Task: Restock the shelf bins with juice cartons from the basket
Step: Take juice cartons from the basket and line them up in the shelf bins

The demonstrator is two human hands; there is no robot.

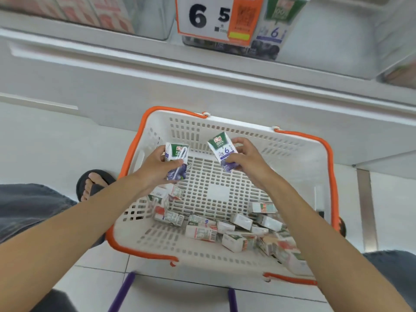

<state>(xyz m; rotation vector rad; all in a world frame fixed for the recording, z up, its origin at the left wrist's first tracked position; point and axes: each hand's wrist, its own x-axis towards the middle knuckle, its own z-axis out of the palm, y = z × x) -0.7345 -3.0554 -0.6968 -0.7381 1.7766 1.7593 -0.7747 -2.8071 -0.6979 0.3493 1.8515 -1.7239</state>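
A white basket point(299, 158) with an orange rim sits on the floor below the shelf. Both my hands are above its far half. My left hand point(155, 170) grips a small blueberry juice carton point(176, 162) with a straw on its side. My right hand point(245, 158) grips a second blueberry carton point(221, 150), tilted, its green top toward the shelf. Several more cartons point(238, 228) lie loose in the basket's near half. On the shelf above, a clear bin point(270, 48) holds a matching blueberry carton point(278, 21) standing upright.
A price tag point(216, 16) reading 6 5 hangs in front of the blueberry bin. Red cartons point(94, 12) fill a bin at the upper left. My sandalled foot point(92, 183) is left of the basket. Purple bars point(122, 291) show at the bottom.
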